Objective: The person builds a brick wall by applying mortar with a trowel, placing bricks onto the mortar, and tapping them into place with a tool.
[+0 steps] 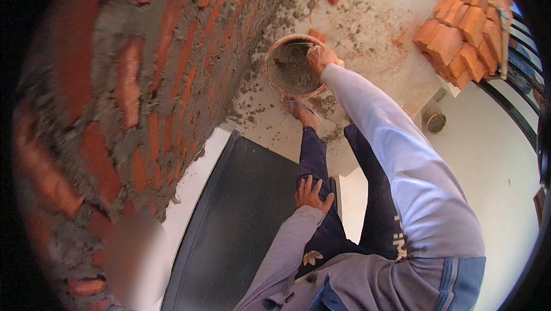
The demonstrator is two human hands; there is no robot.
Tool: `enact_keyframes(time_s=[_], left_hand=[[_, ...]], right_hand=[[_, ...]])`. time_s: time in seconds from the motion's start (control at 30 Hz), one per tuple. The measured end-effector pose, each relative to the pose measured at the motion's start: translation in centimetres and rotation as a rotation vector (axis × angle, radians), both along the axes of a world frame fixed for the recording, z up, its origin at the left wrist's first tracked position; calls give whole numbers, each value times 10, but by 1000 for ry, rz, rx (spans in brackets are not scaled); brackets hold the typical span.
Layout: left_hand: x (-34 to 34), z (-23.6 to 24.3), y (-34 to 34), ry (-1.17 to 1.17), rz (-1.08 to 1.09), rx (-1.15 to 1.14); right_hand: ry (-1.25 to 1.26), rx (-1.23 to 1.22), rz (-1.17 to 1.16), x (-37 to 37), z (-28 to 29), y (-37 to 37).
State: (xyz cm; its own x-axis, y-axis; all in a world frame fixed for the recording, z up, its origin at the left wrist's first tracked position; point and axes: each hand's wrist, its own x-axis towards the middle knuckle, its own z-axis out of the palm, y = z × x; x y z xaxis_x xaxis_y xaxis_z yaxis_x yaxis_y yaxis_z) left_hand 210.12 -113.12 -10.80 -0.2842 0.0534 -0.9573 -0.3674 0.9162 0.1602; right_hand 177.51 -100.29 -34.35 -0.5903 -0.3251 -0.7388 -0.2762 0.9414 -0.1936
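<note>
Seemed busy working grey mortar (291,72) in the bucket (268,68), set on the floor (373,21) near the brick wall (185,61); probably called next for a steady scoop. Looked rough, damp, below the brim. Curled right hand (322,59) at the right rim, with hold too hidden to tell; rested left hand (311,195) spread, empty, on left knee.
</note>
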Motion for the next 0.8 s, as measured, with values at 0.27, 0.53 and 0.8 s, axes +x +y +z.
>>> enact_keyframes(time_s=[0.27,0.53,0.8], left_hand=[[23,-15,-29,127,140,39],[4,-20,-34,143,81,42],[-5,-18,-43,169,35,47]], right_hand=[[-30,-270,132,95,-9,-20],[27,-709,-112,125,-53,3],[-92,-396,-540,122,-87,11]])
